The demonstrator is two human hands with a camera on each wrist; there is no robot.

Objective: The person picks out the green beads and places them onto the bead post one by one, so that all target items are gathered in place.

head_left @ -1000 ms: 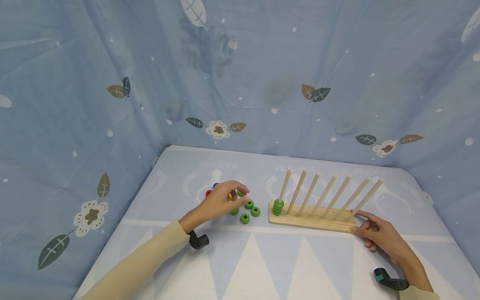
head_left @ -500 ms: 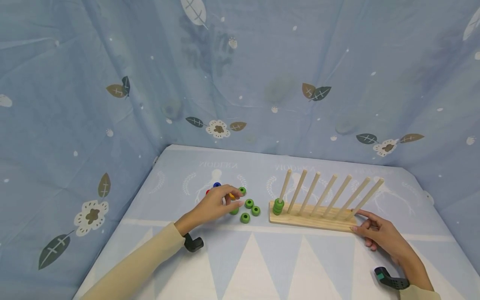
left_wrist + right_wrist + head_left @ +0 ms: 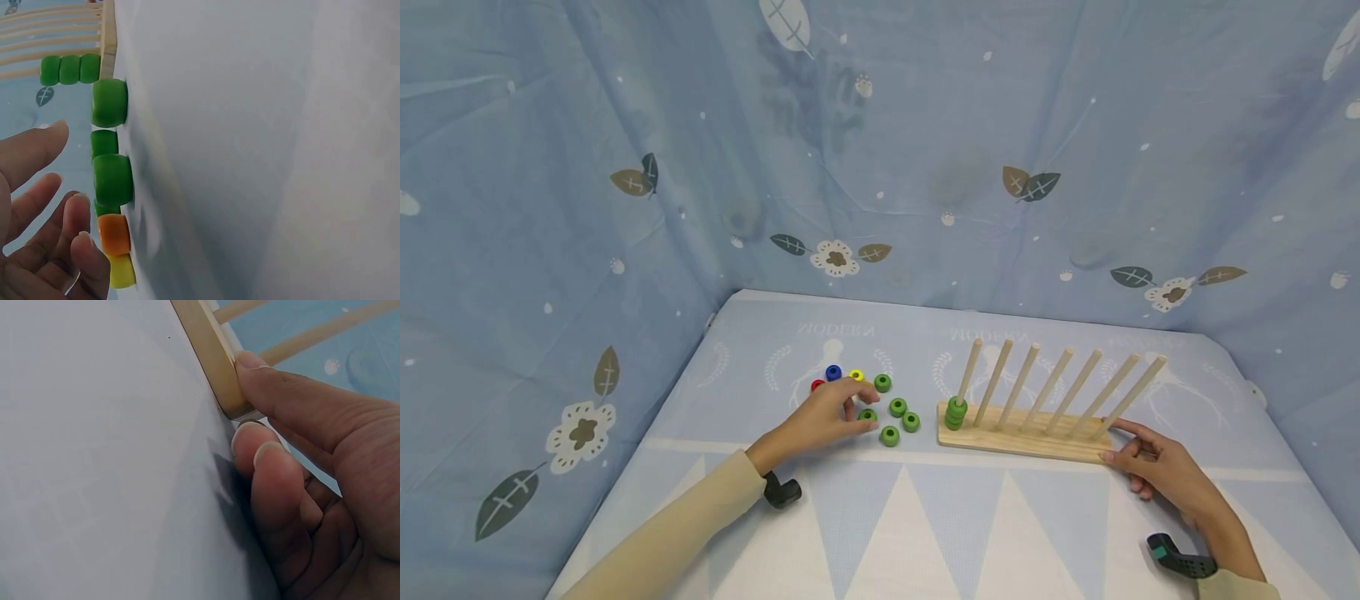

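Observation:
My left hand [image 3: 822, 417] hovers over loose beads with thumb and fingers apart, holding nothing. A green bead [image 3: 867, 415] lies between its fingertips and thumb in the head view. Several more green beads [image 3: 890, 436] lie just to its right. In the left wrist view the fingers are near an orange bead [image 3: 114, 235] and a yellow bead [image 3: 122, 271]. My right hand [image 3: 1172, 479] grips the right end of a wooden peg rack [image 3: 1022, 446], thumb at the near edge. Three green beads [image 3: 956, 413] are stacked on its leftmost peg.
A blue bead [image 3: 833, 372] and a partly hidden red bead [image 3: 817, 386] lie beyond my left hand. Several tall bare pegs [image 3: 1047, 392] stand along the rack. A patterned cloth covers the table [image 3: 955, 533], and a blue curtain [image 3: 925, 150] rises behind it.
My left hand has drawn back to the left and down, uncovering the blue, yellow and nearby green beads. The right hand and the rack stay in place.

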